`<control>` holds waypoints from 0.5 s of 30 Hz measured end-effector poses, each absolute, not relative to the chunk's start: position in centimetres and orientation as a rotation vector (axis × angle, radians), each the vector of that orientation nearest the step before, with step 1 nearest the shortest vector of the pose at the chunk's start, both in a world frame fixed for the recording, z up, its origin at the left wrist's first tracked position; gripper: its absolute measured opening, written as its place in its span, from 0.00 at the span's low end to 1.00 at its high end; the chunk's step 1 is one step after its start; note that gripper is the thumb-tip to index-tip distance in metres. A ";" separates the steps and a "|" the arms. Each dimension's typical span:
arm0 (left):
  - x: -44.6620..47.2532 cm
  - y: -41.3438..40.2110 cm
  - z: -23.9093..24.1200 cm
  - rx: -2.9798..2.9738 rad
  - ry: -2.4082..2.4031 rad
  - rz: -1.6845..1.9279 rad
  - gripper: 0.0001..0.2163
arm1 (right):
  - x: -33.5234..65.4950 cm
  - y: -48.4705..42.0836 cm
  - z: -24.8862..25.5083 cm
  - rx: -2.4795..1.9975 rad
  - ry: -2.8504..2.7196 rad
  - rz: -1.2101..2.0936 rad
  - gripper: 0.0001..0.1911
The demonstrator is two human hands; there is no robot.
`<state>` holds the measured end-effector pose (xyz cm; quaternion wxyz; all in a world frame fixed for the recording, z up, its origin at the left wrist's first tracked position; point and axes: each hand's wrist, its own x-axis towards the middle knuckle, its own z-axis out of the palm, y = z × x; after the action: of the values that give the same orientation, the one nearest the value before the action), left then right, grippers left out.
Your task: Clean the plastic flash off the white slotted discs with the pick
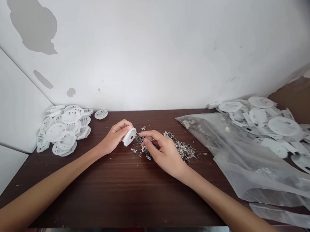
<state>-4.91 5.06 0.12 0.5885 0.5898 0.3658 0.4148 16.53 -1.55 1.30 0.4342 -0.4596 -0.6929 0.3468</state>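
My left hand is closed around the edge of a round white plastic disc, which is tilted on its side above the table. A small dark slot shows in the disc's face. My right hand grips a slim metal tool with a dark handle, perhaps a screwdriver; its tip meets the disc's upper right edge, and I cannot make out the exact contact. Beneath and behind my right hand lies a scattered heap of small metal clips, partly hidden by the hand.
Slotted white discs are piled at the left by the wall, with a single disc beside them. At the right, a clear plastic bag lies before and partly over more white discs. The brown table meets a white wall.
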 end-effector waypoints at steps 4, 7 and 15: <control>-4.9 4.9 0.3 1.446 0.886 0.962 0.13 | 16.5 -1.7 1.3 -1.131 -1.723 0.832 0.11; -4.8 4.8 0.5 1.495 0.909 0.953 0.14 | 16.4 -1.9 1.4 -1.140 -1.721 0.813 0.11; -4.7 4.8 0.8 1.535 0.920 0.917 0.13 | 16.4 -1.9 1.2 -1.146 -1.774 0.730 0.11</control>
<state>-4.67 4.82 0.77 0.5355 0.6447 0.3863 0.3852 16.41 -1.95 1.22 0.4383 -0.4610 -0.7136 0.2937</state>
